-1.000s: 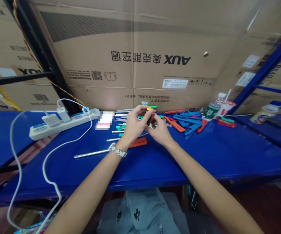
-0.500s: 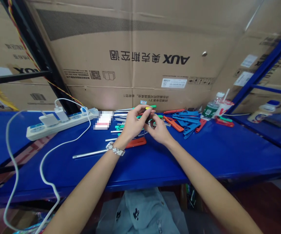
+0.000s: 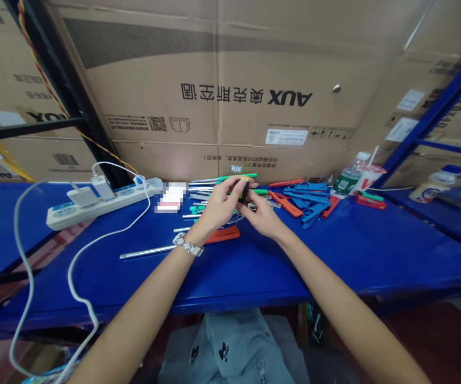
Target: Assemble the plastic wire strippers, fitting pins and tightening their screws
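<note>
Clutter lies along the far side of the blue table: a heap of blue plastic pieces with red plastic pieces among them to the right of the hands, and a spread of metal rods with green tips just behind and to the left. One long metal rod lies alone, nearer, left of the wrist with the watch. An orange flat piece rests under the hands. Far left sits a white power strip with chargers, its white cable looping to the near edge. A water bottle and a paper cup stand at the far right, before the big cardboard box.

Held above the table's middle is a small black-and-yellow piece; its detail is too small to tell. The left hand curls around it, thumb and fingers pinching it from above. The right hand is half closed, fingertips touching the piece from the right.

Bare blue surface lies open between the hands and the near edge, and to the right.
</note>
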The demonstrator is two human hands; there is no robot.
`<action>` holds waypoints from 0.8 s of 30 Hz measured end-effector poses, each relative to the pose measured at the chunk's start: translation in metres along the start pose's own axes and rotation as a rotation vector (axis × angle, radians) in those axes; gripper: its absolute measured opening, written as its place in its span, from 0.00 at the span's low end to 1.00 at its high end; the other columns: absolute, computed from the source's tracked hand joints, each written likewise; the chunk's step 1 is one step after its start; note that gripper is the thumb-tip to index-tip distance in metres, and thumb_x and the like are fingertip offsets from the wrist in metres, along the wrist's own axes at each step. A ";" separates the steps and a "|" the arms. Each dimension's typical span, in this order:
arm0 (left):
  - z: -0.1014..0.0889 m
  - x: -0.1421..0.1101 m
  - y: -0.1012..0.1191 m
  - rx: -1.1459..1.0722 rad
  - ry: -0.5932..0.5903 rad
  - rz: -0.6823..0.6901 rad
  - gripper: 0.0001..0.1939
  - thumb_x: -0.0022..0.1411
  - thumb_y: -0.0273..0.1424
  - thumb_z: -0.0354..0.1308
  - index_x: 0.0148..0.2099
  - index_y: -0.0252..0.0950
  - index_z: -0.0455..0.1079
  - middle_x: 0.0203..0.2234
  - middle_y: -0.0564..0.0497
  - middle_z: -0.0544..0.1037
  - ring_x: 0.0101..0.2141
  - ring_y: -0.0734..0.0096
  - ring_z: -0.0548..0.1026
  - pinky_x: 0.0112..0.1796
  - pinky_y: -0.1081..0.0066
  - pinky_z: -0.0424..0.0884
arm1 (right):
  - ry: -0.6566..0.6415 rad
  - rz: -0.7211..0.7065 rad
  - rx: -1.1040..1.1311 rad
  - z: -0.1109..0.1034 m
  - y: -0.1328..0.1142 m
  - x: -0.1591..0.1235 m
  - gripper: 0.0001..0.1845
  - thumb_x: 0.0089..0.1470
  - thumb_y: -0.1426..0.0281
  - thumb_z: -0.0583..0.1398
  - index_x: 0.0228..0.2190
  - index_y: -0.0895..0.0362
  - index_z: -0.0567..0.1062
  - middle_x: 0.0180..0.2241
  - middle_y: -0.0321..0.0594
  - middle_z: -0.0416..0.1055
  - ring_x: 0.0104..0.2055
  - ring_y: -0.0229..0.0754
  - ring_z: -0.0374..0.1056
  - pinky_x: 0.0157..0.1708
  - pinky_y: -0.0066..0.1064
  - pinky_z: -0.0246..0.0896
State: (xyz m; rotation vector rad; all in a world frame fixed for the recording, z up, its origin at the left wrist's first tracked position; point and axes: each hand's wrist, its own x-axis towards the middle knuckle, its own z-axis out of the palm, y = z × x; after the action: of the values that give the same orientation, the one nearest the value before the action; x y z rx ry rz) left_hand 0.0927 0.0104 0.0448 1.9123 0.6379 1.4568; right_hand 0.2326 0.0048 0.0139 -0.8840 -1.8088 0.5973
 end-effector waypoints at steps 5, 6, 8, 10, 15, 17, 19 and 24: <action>0.002 -0.002 -0.003 0.083 0.096 0.003 0.13 0.72 0.42 0.56 0.49 0.39 0.74 0.46 0.45 0.81 0.49 0.65 0.78 0.52 0.64 0.72 | 0.003 0.016 -0.012 -0.003 0.005 0.002 0.15 0.54 0.57 0.63 0.26 0.55 0.70 0.26 0.35 0.68 0.30 0.40 0.61 0.32 0.33 0.57; 0.005 -0.002 -0.003 0.090 0.157 -0.001 0.14 0.68 0.42 0.61 0.48 0.38 0.73 0.44 0.45 0.81 0.46 0.65 0.79 0.50 0.64 0.73 | 0.053 0.033 -0.038 0.000 0.006 0.002 0.15 0.51 0.58 0.64 0.25 0.55 0.69 0.24 0.34 0.66 0.28 0.39 0.59 0.30 0.32 0.54; 0.010 -0.002 -0.003 0.089 0.224 -0.006 0.15 0.63 0.42 0.67 0.44 0.37 0.74 0.38 0.47 0.82 0.40 0.66 0.80 0.45 0.66 0.75 | 0.131 0.076 -0.076 0.005 0.007 0.002 0.15 0.48 0.61 0.64 0.23 0.54 0.65 0.22 0.32 0.62 0.26 0.38 0.56 0.27 0.31 0.50; 0.012 -0.003 -0.001 0.073 0.193 -0.007 0.13 0.65 0.41 0.65 0.42 0.36 0.74 0.36 0.47 0.83 0.38 0.66 0.80 0.42 0.67 0.75 | 0.158 0.094 -0.096 0.007 0.005 0.001 0.14 0.47 0.61 0.65 0.24 0.54 0.66 0.22 0.31 0.62 0.26 0.38 0.56 0.27 0.31 0.49; 0.005 -0.004 -0.002 0.066 0.027 0.006 0.16 0.74 0.39 0.50 0.48 0.36 0.75 0.44 0.44 0.83 0.47 0.63 0.80 0.50 0.63 0.74 | -0.080 0.018 0.078 -0.006 -0.005 0.000 0.15 0.57 0.56 0.60 0.36 0.55 0.73 0.30 0.36 0.68 0.31 0.41 0.62 0.32 0.33 0.58; 0.001 -0.006 -0.004 0.113 -0.003 0.002 0.17 0.76 0.39 0.47 0.49 0.37 0.75 0.47 0.43 0.82 0.50 0.61 0.78 0.54 0.60 0.71 | -0.141 0.024 0.106 -0.012 -0.005 0.001 0.18 0.60 0.53 0.59 0.32 0.56 0.73 0.27 0.35 0.67 0.31 0.40 0.62 0.33 0.33 0.57; -0.005 -0.008 -0.006 0.189 0.004 -0.013 0.17 0.75 0.40 0.48 0.52 0.37 0.73 0.50 0.42 0.80 0.51 0.60 0.77 0.55 0.58 0.70 | -0.106 0.038 0.070 -0.014 -0.003 0.003 0.21 0.58 0.51 0.61 0.30 0.56 0.73 0.26 0.35 0.67 0.29 0.39 0.60 0.31 0.32 0.56; -0.034 -0.030 -0.011 0.428 -0.039 -0.036 0.09 0.68 0.33 0.55 0.46 0.37 0.72 0.40 0.46 0.80 0.42 0.62 0.77 0.47 0.59 0.73 | 0.032 0.086 0.098 -0.004 0.003 0.003 0.22 0.51 0.50 0.67 0.31 0.54 0.71 0.26 0.35 0.70 0.26 0.38 0.62 0.27 0.32 0.59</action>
State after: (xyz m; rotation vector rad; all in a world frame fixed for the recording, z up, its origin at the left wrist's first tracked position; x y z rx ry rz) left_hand 0.0515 0.0034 0.0232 2.2280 1.0253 1.3337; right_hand 0.2361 0.0094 0.0148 -0.9035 -1.7050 0.7162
